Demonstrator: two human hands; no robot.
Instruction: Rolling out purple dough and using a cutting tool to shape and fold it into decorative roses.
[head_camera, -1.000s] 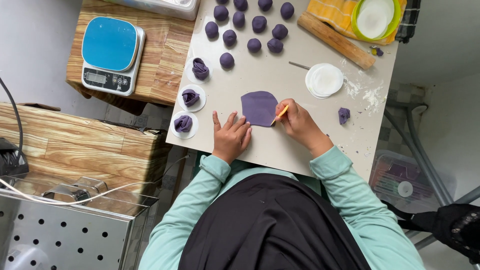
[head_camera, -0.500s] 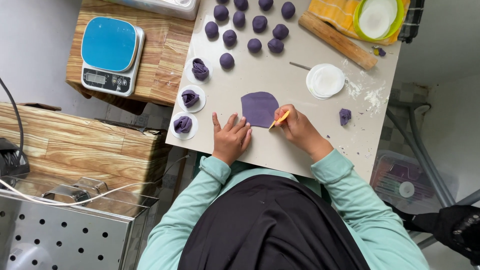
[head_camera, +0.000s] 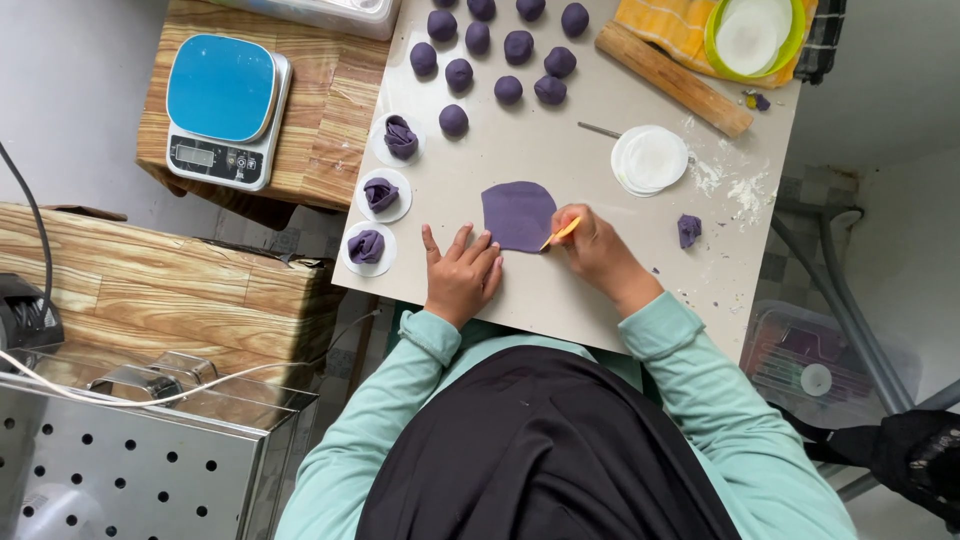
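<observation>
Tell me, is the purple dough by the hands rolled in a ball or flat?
Flat. The dough lies spread as a thin sheet on the table, unlike the round balls above it. The right hand holds a yellow tool at its edge.

Flat purple dough sheet (head_camera: 518, 214) lies on pale worktable (head_camera: 560, 290), between left hand (head_camera: 461, 277) and right hand (head_camera: 596, 245). Round purple dough balls (head_camera: 508, 48) behind it. Blue-topped kitchen scale (head_camera: 226, 108) on wooden stand (head_camera: 325, 100), left of table.

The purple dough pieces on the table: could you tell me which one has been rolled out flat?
The flat purple sheet between the left hand and right hand; the others are round balls, folded shapes or a scrap.
</observation>
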